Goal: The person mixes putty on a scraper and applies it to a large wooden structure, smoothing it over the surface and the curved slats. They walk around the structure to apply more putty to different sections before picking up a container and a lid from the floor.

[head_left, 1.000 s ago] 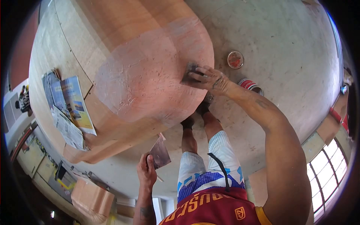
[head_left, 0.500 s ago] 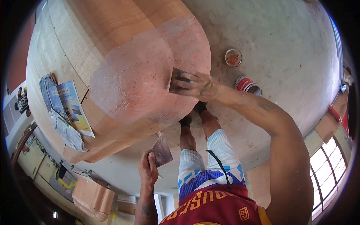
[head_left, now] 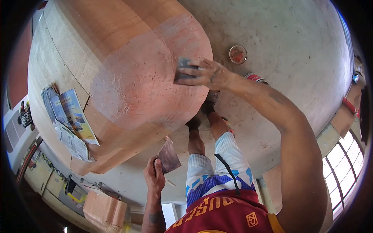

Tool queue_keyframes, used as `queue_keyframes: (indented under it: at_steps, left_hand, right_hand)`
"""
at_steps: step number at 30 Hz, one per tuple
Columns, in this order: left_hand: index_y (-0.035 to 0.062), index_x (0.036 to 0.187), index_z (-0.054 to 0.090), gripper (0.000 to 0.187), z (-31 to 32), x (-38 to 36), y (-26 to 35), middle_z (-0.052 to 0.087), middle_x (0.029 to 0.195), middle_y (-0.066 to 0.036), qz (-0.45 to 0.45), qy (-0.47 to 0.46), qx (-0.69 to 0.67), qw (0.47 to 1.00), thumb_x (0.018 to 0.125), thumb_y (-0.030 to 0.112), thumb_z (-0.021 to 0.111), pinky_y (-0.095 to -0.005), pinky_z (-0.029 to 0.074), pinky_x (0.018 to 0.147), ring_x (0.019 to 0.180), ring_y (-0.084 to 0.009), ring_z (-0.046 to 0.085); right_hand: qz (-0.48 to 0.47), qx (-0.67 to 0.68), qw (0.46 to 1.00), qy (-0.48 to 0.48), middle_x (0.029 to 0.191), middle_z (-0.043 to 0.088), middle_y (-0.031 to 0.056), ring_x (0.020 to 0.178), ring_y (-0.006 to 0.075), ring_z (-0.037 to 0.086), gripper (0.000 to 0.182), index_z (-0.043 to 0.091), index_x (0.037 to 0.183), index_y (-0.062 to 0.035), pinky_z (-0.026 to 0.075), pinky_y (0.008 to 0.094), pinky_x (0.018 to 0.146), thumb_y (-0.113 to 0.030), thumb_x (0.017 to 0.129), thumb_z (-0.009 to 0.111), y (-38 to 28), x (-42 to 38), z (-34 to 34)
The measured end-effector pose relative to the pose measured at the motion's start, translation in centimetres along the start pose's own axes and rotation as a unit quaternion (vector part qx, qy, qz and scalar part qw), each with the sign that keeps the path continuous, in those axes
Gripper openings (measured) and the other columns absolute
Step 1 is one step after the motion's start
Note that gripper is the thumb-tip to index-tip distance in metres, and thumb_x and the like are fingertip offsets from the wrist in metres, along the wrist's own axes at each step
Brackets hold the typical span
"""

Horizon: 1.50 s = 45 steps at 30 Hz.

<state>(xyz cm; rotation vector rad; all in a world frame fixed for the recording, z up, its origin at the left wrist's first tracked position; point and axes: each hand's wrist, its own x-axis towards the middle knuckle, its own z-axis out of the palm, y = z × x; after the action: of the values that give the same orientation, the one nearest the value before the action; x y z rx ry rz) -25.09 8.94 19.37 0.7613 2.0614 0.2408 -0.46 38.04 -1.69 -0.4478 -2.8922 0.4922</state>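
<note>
My right hand (head_left: 208,75) grips a dark, flat putty spreader (head_left: 182,64), its fingers spread along the back. The spreader's edge lies against a pink filler patch (head_left: 136,77) on a large rounded plywood form (head_left: 77,31); streaks and ridges mark the patch. Lower down, clear of the form, my left hand (head_left: 154,174) pinches a second flat putty spreader (head_left: 169,157) between thumb and fingers. Pinkish smears cover its face, and a bit of pink sits at its top corner.
Newspapers and a printed sheet (head_left: 75,112) lie on the form's left side. On the floor are a round lid with reddish residue (head_left: 237,54) and a red-labelled can (head_left: 255,77), partly behind my forearm. A smaller wooden form (head_left: 104,207) stands lower left. Another person (head_left: 25,115) is far left.
My right hand has moved slightly up with its spreader on the patch. My forearm now covers more of the can. My left hand stays nearly in place.
</note>
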Motion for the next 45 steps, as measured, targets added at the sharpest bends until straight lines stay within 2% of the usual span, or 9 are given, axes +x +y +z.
queue_keyframes:
  at_steps: [5,12,28,32,34,37,40,43,45]
  left_hand:
    - [-0.0019,0.106,0.063,0.030,-0.5,-0.5,-0.8,0.056,0.075,-0.008,-0.002,0.022,0.007,1.000,0.106,0.026,0.050,-0.0296,0.043,0.065,0.070,-0.0147,0.048]
    - [-0.0021,0.103,0.062,0.032,-0.2,-1.2,-2.3,0.051,0.072,-0.004,0.006,0.056,-0.081,0.995,0.107,0.027,0.049,-0.0283,0.040,0.063,0.070,-0.0117,0.043]
    - [-0.0020,0.097,0.059,0.034,-4.0,-3.1,-7.4,0.048,0.071,-0.001,0.079,0.007,-0.106,0.991,0.107,0.028,0.048,-0.0265,0.038,0.062,0.070,-0.0101,0.040]
    - [-0.0002,0.096,0.059,0.033,-6.1,-3.6,-7.7,0.049,0.076,0.002,0.117,0.007,-0.121,0.986,0.108,0.028,0.048,-0.0249,0.039,0.066,0.073,-0.0081,0.041]
    - [0.0013,0.095,0.059,0.032,-5.8,-4.0,-6.9,0.050,0.079,0.004,0.081,-0.037,-0.197,0.976,0.108,0.028,0.048,-0.0246,0.039,0.067,0.075,-0.0067,0.043]
    - [0.0035,0.093,0.059,0.031,-2.4,-3.0,-4.0,0.053,0.084,0.005,0.080,-0.083,-0.283,0.952,0.108,0.028,0.048,-0.0242,0.040,0.069,0.078,-0.0051,0.045]
    - [0.0046,0.094,0.061,0.029,2.4,-3.7,-2.4,0.054,0.087,0.004,0.045,-0.168,-0.337,0.925,0.108,0.027,0.048,-0.0233,0.040,0.074,0.082,-0.0053,0.047]
    - [0.0027,0.101,0.064,0.031,8.4,-5.1,-2.5,0.059,0.092,0.003,0.009,-0.252,-0.367,0.895,0.108,0.028,0.046,-0.0235,0.043,0.079,0.086,-0.0074,0.051]
    - [0.0016,0.105,0.065,0.033,11.4,-7.1,-3.0,0.062,0.096,0.002,-0.013,-0.286,-0.357,0.889,0.108,0.029,0.047,-0.0238,0.043,0.080,0.089,-0.0075,0.053]
  right_hand:
    - [0.001,0.026,0.998,0.053,0.149,0.047,-0.0044,0.136,0.0239,0.043,0.067,0.054,0.140,-0.0376,0.046,0.0381,0.106,-0.009,0.080,0.059,1.7,-2.6,4.8]
    - [0.161,0.070,0.980,-0.093,0.144,0.051,0.0012,0.132,0.0280,0.046,0.070,0.054,0.141,-0.0364,0.045,0.0430,0.107,-0.015,0.077,0.072,-2.1,-11.2,-1.0]
    - [0.588,0.176,0.789,-0.041,0.137,0.053,0.0127,0.120,0.0366,0.051,0.062,0.052,0.143,-0.0180,0.043,0.0433,0.104,0.004,0.086,0.052,-28.8,-22.7,-5.6]
    - [0.677,0.363,0.611,0.192,0.131,0.058,0.0122,0.114,0.0297,0.060,0.055,0.049,0.145,-0.0100,0.051,0.0373,0.093,0.001,0.091,0.049,-33.5,-22.8,-3.1]
    - [0.621,0.547,0.417,0.376,0.129,0.060,0.0115,0.112,0.0251,0.063,0.054,0.047,0.145,-0.0054,0.054,0.0343,0.087,0.000,0.092,0.049,-35.2,-19.4,-4.5]
    - [0.487,0.652,0.298,0.499,0.129,0.059,0.0105,0.111,0.0201,0.063,0.057,0.044,0.147,-0.0016,0.055,0.0326,0.085,-0.001,0.091,0.050,-37.1,-15.0,-7.6]
    - [0.558,0.577,0.402,0.440,0.130,0.060,0.0143,0.111,0.0242,0.063,0.054,0.048,0.144,-0.0016,0.053,0.0348,0.089,0.001,0.091,0.049,-39.5,-14.0,-11.5]
    - [0.444,0.368,0.734,0.359,0.129,0.059,0.0181,0.114,0.0273,0.062,0.053,0.053,0.140,-0.0009,0.051,0.0359,0.092,0.005,0.088,0.049,-41.6,-15.5,-14.5]
    - [0.432,0.363,0.746,0.355,0.130,0.058,0.0202,0.116,0.0287,0.061,0.053,0.054,0.139,-0.0001,0.049,0.0358,0.096,0.007,0.086,0.048,-43.4,-17.9,-14.1]
